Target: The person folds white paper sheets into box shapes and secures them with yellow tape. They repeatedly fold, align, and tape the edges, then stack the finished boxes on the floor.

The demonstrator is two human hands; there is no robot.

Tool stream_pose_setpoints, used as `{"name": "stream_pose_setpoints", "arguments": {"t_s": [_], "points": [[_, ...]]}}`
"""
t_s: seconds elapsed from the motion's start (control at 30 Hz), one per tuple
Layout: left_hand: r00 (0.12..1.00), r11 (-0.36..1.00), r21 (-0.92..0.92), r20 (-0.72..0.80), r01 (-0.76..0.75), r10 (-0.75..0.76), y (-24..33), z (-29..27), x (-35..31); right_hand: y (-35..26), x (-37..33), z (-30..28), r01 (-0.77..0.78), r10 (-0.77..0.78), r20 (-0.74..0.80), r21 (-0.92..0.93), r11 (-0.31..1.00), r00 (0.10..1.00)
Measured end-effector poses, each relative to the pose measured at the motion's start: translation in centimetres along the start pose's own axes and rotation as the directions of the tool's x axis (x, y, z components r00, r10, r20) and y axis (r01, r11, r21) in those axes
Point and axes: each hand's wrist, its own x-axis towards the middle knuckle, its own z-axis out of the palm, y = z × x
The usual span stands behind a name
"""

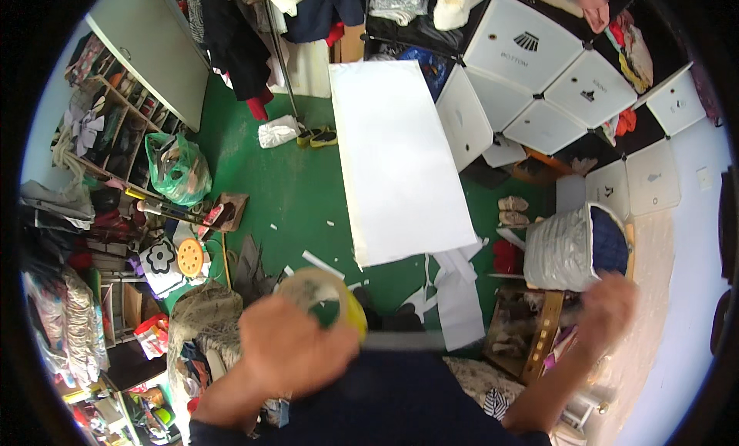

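Observation:
My left hand (296, 344) is closed around a wide roll of tape (312, 288) with a yellowish rim, held up in front of my body. From the roll a pale strip of tape (408, 340) stretches to the right, blurred by motion. At its far end my right hand (610, 311) is raised with fingers closed, apparently on the tape; the fingertips are smeared. A large white sheet (408, 161) lies flat ahead of me, beyond both hands. White paper scraps (459, 300) lie at its near end, close to my feet.
The green floor (296, 207) carries small paper bits. Shoes and a white cube cabinet (523, 42) with a door ajar stand on the right, near a silvery storage bag (558, 250). A green plastic bag (178, 169) and cluttered shelves line the left. Another person's hand (593, 7) shows top right.

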Motion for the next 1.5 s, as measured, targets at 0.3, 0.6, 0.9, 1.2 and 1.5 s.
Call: {"name": "stream_pose_setpoints", "arguments": {"t_s": [0.3, 0.6, 0.9, 1.2, 1.5], "points": [[0.593, 0.815, 0.011, -0.68, -0.579, 0.431, 3.4, -5.7, 3.1, -16.6, 1.0, -1.5, 0.495, -0.52, -0.007, 0.319, 0.808, 0.854], [0.699, 0.85, -0.097, -0.622, -0.517, 0.354, 2.6, -6.6, -2.1, -14.3, 3.3, 2.1, 0.346, -0.446, 0.124, 0.464, 0.815, 0.886], [0.655, 0.781, 0.042, -0.575, 0.623, -0.491, 2.0, -1.1, -19.9, -6.5, 5.2, 10.0, -0.062, -0.138, 0.335, 0.522, 0.851, 0.932], [0.019, -0.043, 0.18, -0.326, 0.983, -0.945, 12.0, 15.7, -44.1, -0.2, 5.6, 16.0, -0.281, -0.036, 0.682, 0.349, 0.894, 0.731], [0.068, 0.041, 0.266, -0.094, 0.963, -0.993, 17.5, 24.7, -46.4, -0.7, 4.8, 17.2, -0.258, -0.006, 0.701, 0.271, 0.927, 0.713]]}}
